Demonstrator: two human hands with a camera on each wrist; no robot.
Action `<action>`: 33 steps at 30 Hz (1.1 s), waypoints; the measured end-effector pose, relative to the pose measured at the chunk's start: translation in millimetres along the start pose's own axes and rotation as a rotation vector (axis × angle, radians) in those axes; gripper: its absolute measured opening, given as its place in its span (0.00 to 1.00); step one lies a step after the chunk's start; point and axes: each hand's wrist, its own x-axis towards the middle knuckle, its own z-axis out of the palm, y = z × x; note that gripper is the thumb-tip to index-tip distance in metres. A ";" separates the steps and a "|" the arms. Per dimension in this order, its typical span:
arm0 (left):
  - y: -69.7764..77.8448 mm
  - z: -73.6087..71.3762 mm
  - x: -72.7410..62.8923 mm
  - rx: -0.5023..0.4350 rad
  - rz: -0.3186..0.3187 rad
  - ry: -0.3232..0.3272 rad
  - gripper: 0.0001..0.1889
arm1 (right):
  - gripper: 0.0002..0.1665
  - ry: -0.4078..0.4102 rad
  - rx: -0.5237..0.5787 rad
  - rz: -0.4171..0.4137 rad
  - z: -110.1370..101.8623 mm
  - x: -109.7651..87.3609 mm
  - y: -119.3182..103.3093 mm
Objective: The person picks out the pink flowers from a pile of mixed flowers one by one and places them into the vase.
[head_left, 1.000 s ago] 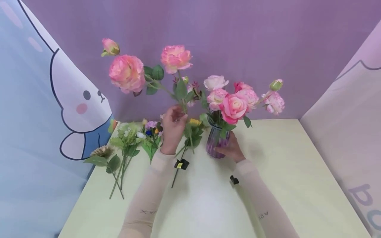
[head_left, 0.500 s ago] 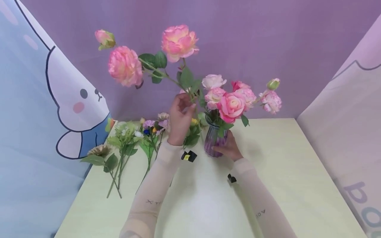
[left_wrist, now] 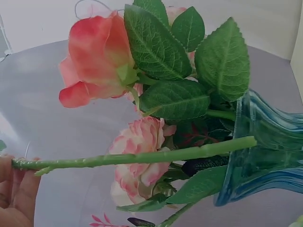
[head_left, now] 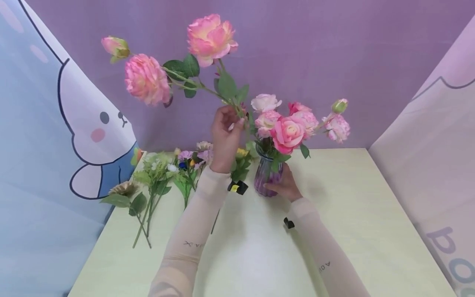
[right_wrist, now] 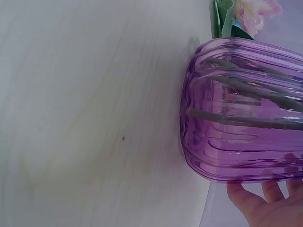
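Observation:
My left hand (head_left: 224,142) pinches the green stem of a branching artificial pink peony (head_left: 147,79) left of the vase, its blooms and bud leaning up and left. In the left wrist view the stem (left_wrist: 142,158) runs from the fingers, and its bare lower end overlaps the vase's rim in this view. My right hand (head_left: 288,186) grips the ribbed purple glass vase (head_left: 262,181) low on its side, thumb across the front. Pink and white roses (head_left: 290,134) stand in the vase, their stems (right_wrist: 246,120) showing through the glass.
Several flower stems lie on the pale table (head_left: 334,231) to the left: a brownish bloom (head_left: 124,188), green sprays (head_left: 157,167) and purple flowers (head_left: 185,155). Leaves of a yellow flower (head_left: 241,152) sit behind the left wrist. A purple backdrop (head_left: 315,49) rises behind.
My left hand has lifted the peony up and slightly right, bringing its stem nearer the vase; the blooms have risen and now tilt further left. My right hand stays on the vase.

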 end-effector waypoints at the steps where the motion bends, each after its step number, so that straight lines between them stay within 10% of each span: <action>1: -0.5 1.1 1.4 -0.007 -0.001 0.008 0.12 | 0.63 0.002 0.000 -0.005 -0.1 0.1 0.4; 19: -18.2 22.1 8.5 -0.013 0.022 0.074 0.14 | 0.62 -0.010 0.064 -0.015 0.5 0.7 3.0; 33: -29.5 33.7 -12.9 0.103 -0.052 -0.077 0.12 | 0.64 -0.002 -0.010 0.044 -0.8 1.5 0.0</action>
